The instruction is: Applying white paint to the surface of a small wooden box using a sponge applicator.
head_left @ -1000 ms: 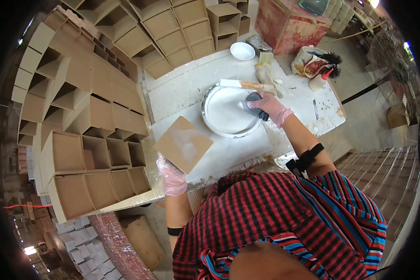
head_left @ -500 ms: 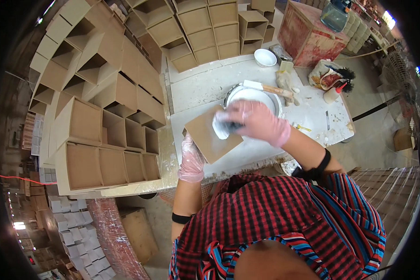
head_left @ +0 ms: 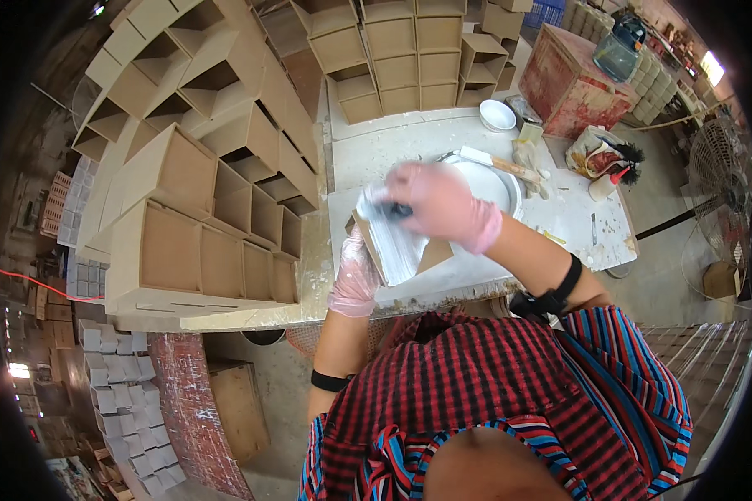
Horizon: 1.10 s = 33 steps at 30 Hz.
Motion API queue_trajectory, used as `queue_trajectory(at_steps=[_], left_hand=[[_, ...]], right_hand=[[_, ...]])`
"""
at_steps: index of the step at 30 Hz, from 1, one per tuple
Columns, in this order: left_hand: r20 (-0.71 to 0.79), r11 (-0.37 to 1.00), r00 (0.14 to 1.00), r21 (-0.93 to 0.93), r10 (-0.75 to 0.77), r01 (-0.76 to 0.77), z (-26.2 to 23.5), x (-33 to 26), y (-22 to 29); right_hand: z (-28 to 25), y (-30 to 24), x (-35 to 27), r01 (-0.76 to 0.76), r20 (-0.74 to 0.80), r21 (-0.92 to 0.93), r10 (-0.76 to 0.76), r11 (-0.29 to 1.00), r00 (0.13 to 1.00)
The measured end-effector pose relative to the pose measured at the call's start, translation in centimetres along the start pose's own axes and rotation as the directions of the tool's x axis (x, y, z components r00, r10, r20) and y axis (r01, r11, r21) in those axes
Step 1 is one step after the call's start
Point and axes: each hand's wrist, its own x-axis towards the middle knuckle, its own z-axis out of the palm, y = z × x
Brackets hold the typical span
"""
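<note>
While brown board lies tilted at near table edge, half coated white, right hand in pink glove clenches dark brush handle over its top. Left hand, gloved too, grips board's lower left edge from beneath. White bowl just behind right hand, stick across rim. Small white dish farther back. Stacked open brown boxes left of table.
</note>
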Motion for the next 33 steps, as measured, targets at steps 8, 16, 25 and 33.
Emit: queue_trajectory(at_steps=[8, 16, 25, 33], left_hand=[[-0.026, 0.988, 0.999, 0.152, -0.034, 0.038, -2.3, -0.7, 0.1], [0.003, 0.934, 0.998, 0.351, 0.067, -0.064, 0.7, -2.4, 2.5], [0.075, 0.996, 0.995, -0.054, -0.071, 0.075, -0.1, -1.4, 3.1], [0.03, 0.953, 0.998, 0.294, 0.063, -0.069, -0.2, -2.3, 4.4]], right_hand=[[0.3, -2.0, 1.7, 0.013, -0.095, 0.041, -0.009, 0.999, 0.995], [0.1, -4.7, -2.9, 0.226, 0.056, 0.093, -0.232, 0.97, 0.971], [0.7, -2.9, 0.9, 0.278, -0.055, 0.025, -0.276, 0.96, 0.96], [-0.8, -4.3, -2.3, 0.156, -0.003, 0.169, -0.158, 0.973, 0.987]])
